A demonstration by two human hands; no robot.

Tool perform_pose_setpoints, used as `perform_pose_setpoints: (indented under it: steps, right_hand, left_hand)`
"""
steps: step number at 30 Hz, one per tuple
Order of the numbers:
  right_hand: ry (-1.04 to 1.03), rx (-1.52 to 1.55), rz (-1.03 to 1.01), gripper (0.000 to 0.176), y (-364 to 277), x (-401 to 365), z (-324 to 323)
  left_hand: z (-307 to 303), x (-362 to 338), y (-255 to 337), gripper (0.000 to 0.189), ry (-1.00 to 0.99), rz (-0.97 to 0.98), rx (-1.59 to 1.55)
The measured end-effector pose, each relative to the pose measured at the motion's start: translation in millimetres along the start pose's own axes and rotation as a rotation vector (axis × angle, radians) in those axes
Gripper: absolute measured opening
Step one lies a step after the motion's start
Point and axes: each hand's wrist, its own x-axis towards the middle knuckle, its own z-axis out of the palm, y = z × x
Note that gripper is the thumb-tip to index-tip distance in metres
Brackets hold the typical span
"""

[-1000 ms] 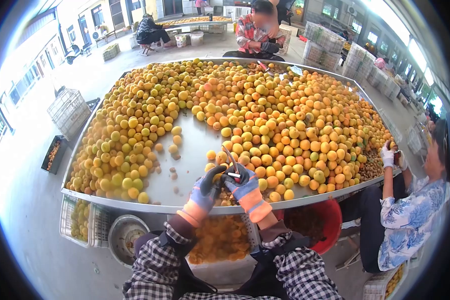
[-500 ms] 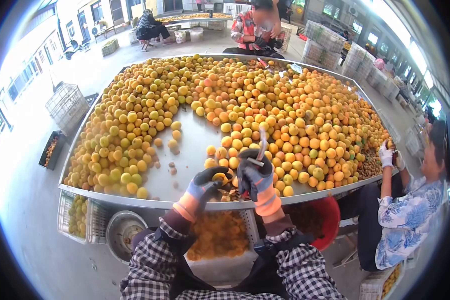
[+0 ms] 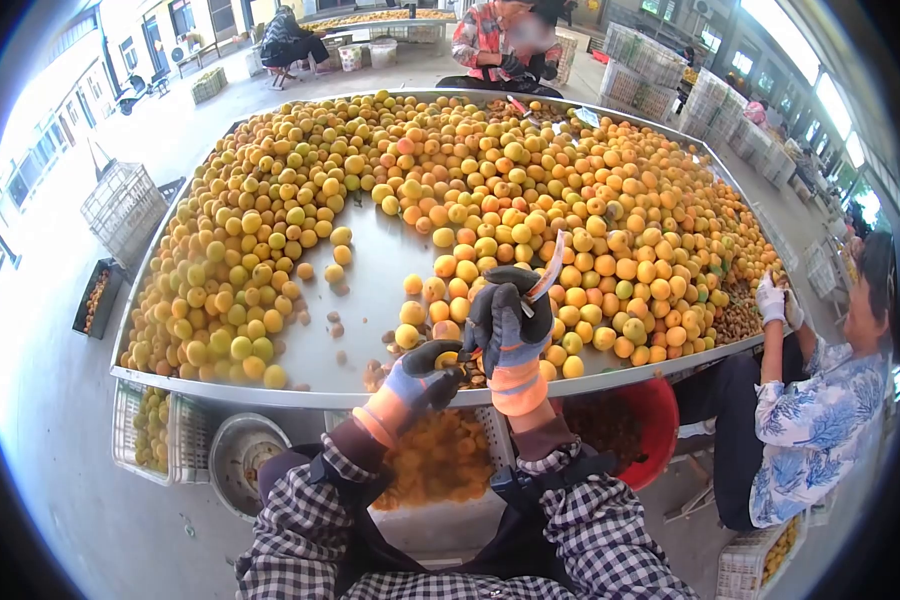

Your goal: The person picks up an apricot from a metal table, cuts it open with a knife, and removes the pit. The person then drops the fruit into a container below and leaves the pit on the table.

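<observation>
My left hand [image 3: 425,375], in a grey, orange-cuffed glove with dark palm and fingers, is closed on an apricot [image 3: 449,358] near the table's front edge. My right hand [image 3: 511,325], gloved alike, grips a small knife [image 3: 550,266]; its curved blade points up and away from me. The fingertips of both hands are close together at the apricot, and the fingers partly hide it. Loose apricots [image 3: 610,265] lie heaped on the metal table [image 3: 365,290] beyond my hands. Several brown pits [image 3: 336,329] are scattered left of them.
Below the table edge are a crate of orange apricot pieces [image 3: 440,460], a red basin [image 3: 655,425], a metal basin [image 3: 232,450] and a crate of apricots [image 3: 153,430]. A co-worker [image 3: 820,400] sits at the right, another [image 3: 495,45] across the table. Stacked crates [image 3: 645,70] stand behind.
My right hand has turned and moved slightly nearer my left, and the knife blade now leans further right. My left hand still holds the apricot. The whole view has shifted slightly.
</observation>
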Motion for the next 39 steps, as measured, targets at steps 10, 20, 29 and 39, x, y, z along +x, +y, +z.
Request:
perform_pose_setpoints:
  steps: [10, 20, 29, 39]
  right_hand:
    - [0.020, -0.030, -0.122, 0.025, 13, 1, 1]
    - [0.235, 0.088, 0.104, 0.027, 18, 5, -7]
    - [0.607, 0.309, 0.390, 0.026, 44, 5, -32]
    - [0.677, 0.362, 0.506, 0.028, 34, 7, -26]
  left_hand:
    - [7, 12, -32, 0.027, 0.106, 0.301, 0.267]
    - [3, 13, -30, 0.028, 0.148, 0.459, 0.556]
    - [1, 11, -35, 0.029, 0.185, 0.496, 0.769]
    - [-11, 19, -34, 0.016, 0.328, 0.368, 0.757]
